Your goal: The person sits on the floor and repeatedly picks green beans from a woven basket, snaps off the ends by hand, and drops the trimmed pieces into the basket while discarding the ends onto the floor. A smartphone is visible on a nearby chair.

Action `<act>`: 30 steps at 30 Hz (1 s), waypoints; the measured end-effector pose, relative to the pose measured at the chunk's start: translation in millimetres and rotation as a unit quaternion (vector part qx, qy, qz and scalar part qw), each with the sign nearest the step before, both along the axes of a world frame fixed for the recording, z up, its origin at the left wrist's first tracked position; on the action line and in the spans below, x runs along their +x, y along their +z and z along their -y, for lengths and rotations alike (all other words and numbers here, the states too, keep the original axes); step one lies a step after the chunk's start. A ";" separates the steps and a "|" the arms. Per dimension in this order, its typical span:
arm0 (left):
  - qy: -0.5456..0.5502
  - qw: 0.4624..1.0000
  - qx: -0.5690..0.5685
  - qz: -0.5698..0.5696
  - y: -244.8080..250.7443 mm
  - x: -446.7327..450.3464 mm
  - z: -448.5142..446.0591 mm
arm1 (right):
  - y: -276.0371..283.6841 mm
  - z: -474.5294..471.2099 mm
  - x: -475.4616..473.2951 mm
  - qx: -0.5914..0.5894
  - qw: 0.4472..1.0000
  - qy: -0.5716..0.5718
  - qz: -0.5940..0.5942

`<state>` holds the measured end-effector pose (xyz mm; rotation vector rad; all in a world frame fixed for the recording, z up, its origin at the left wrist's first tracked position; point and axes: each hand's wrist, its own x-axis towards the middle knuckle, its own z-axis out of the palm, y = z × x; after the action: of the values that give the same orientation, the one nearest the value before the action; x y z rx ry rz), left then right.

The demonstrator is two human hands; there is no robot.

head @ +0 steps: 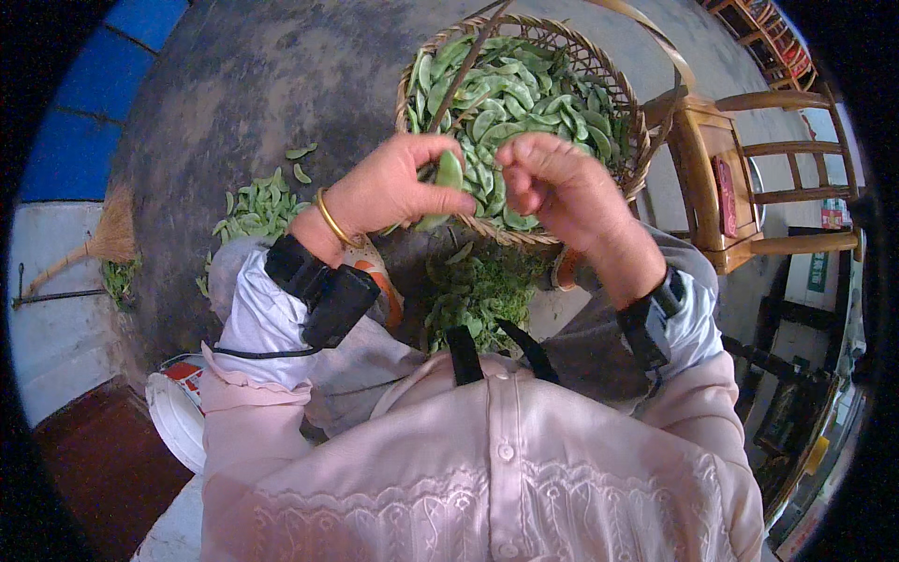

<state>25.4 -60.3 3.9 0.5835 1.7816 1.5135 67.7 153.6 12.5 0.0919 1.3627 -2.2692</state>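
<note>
A round woven wicker basket (634,112) full of flat green bean pods (513,91) stands on the floor before me. Over its near left edge, my left hand (407,183) holds a flat green pod (450,172) between thumb and fingers. My right hand (562,183) is over the basket's near right part, thumb and fingertips pinched together; whether something small is between them cannot be told. A pile of pods (260,207) lies on the floor to the left. Between my feet is a heap of green trimmings (477,302).
A wooden chair (709,175) with a red item on its seat stands at the right. A straw broom (105,235) lies at the left wall, and a white bucket (168,414) is at the lower left. The basket's tall handle (467,63) arches over it.
</note>
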 end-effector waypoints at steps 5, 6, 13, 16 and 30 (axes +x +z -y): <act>-0.022 0.995 -0.094 0.010 -0.8 -1.6 16.2 | 25.8 -20.5 -17.7 0.072 0.986 -0.125 -0.083; 0.026 0.995 -0.088 0.034 -0.6 -5.8 23.7 | 27.8 -22.1 -14.2 0.171 0.974 -0.041 -0.141; 0.250 0.959 -0.092 -0.093 -20.1 -42.2 112.6 | -35.4 -11.8 -1.3 0.724 0.564 0.249 -0.310; 0.269 0.891 -0.310 -0.192 -26.5 -55.0 175.5 | -74.6 -6.5 -19.5 0.695 0.604 0.169 -0.351; 0.118 0.963 -0.099 -0.219 -34.8 13.3 61.2 | -106.9 -4.7 -37.4 0.759 0.544 0.108 -0.342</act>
<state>38.7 -121.5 -30.9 0.6591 2.3847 1.4084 30.2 158.3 -94.4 -0.4168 3.0566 -0.1804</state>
